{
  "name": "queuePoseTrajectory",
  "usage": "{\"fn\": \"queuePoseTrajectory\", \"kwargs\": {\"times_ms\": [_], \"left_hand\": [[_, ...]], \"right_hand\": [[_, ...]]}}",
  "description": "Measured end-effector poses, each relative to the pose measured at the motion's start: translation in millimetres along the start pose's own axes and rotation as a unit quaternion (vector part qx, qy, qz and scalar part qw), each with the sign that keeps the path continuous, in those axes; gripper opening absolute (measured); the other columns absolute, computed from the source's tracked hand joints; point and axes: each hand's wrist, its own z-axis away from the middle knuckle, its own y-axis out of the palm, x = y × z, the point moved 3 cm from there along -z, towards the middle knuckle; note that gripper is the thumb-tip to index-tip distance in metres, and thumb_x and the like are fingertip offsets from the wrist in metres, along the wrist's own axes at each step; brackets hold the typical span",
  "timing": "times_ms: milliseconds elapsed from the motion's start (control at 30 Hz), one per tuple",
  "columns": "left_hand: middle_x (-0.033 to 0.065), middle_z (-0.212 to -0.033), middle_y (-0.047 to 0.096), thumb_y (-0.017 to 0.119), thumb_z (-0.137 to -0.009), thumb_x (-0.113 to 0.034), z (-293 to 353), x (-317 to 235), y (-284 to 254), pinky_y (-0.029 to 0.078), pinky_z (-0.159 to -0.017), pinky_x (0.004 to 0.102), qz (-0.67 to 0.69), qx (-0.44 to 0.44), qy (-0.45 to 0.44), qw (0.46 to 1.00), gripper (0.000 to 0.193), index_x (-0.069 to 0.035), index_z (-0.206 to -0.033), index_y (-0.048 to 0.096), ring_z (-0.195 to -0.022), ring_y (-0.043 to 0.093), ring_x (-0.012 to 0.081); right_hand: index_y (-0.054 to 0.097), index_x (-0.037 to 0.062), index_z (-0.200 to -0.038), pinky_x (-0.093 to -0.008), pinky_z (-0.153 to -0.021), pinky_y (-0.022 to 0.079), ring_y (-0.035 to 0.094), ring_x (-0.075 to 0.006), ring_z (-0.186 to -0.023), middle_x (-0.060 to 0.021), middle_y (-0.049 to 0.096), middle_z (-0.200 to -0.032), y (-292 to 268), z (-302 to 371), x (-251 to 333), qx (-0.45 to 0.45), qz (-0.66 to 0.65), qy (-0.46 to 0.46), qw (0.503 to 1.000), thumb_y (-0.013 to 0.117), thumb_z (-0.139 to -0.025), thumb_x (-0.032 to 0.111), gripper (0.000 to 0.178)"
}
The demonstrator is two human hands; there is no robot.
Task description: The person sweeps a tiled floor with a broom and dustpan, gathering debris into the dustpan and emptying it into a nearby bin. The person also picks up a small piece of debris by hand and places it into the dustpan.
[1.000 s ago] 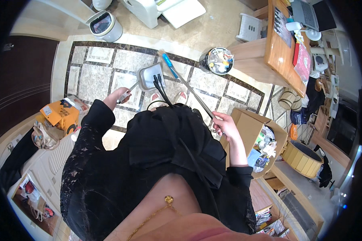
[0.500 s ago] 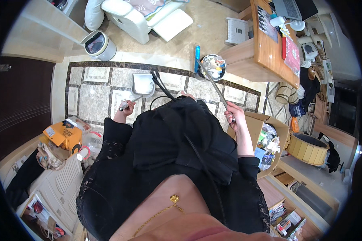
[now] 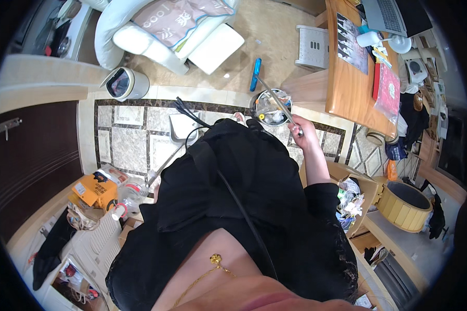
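Observation:
My right hand [image 3: 304, 133] is closed around the metal handle of a broom [image 3: 256, 74] with a narrow blue head. Its handle slants over a bin full of rubbish [image 3: 271, 108], and the blue head is just beyond the bin's far left side. On the left, the light grey dustpan [image 3: 183, 126] is over the tiled floor, its long handle running back toward me. Only a sliver of my left hand [image 3: 155, 194] shows by the handle's near end; my black clothing hides most of its fingers.
A lidded bin [image 3: 128, 84] stands by the wall at far left, near a white armchair [image 3: 218, 49]. The wooden desk [image 3: 342, 78] juts in at right. Beside my right arm is a cardboard box of rubbish [image 3: 350, 199]; a clear bottle [image 3: 132, 194] and orange package [image 3: 94, 190] are at left.
My right hand and the broom have shifted slightly, the handle now steeper over the bin. My left hand has drawn back toward my body with the dustpan's handle, so clothing mostly covers it.

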Motion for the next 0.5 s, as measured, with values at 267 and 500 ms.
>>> {"fn": "queuePoseTrajectory", "kwargs": {"times_ms": [267, 500], "left_hand": [[0.0167, -0.073, 0.058, 0.051, -0.083, -0.023, -42, -31, 141, 0.051, -0.060, 0.0292, -0.353, -0.027, 0.020, 0.935, 0.031, 0.006, -0.092, 0.052, -0.066, 0.060, 0.0247], [0.0145, -0.065, 0.060, 0.052, -0.083, -0.028, -97, -54, 318, 0.050, -0.055, 0.0286, -0.452, -0.018, 0.001, 0.892, 0.030, 0.001, -0.089, 0.057, -0.059, 0.061, 0.0233]], "right_hand": [[0.044, 0.0018, -0.075, -0.0174, -0.039, 0.040, 0.047, -0.0113, -0.046, -0.0064, 0.047, -0.060, 65, -81, 121, 0.044, 0.012, -0.043, 0.998, 0.047, -0.075, -0.006, 0.008], [0.054, -0.0027, -0.095, -0.0174, -0.038, 0.037, 0.045, -0.0088, -0.046, -0.0083, 0.052, -0.064, 122, -132, 228, 0.045, 0.129, -0.093, 0.986, 0.046, -0.083, 0.012, 0.021]]}}
